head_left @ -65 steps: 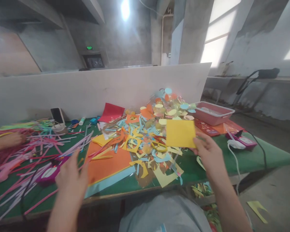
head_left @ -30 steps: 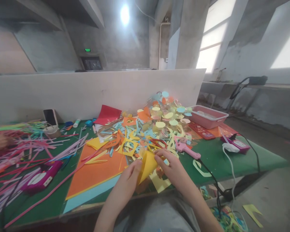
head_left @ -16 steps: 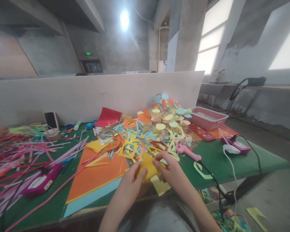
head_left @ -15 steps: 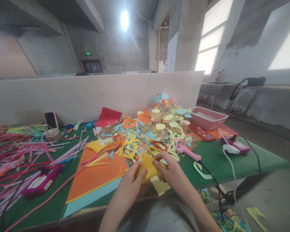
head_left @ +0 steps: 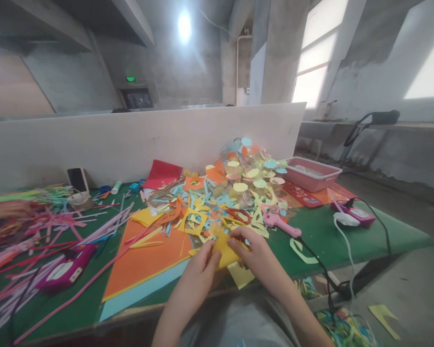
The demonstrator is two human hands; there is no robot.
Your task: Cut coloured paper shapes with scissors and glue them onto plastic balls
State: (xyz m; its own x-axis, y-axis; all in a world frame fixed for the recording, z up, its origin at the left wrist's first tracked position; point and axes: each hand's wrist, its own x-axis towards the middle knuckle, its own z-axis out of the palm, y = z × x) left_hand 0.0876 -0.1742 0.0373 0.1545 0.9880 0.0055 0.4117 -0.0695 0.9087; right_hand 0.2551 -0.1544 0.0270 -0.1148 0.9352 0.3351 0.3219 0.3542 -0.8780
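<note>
Pinching one yellow paper (head_left: 223,255), the left hand (head_left: 198,267) and the right hand (head_left: 252,246) are close together above the near edge of the green surface (head_left: 318,226). Behind this paper lie cut scraps (head_left: 201,222); the orange sheet (head_left: 141,265) is at its left, the pink glue gun (head_left: 282,225) at its right.

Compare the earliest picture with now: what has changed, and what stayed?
The left hand has moved rightward and taken hold of the yellow paper; the right hand, already holding it, has brought it left and nearer the body. The paper, flat before, now looks folded. The pink tub, red sheet and phone stayed put.
</note>
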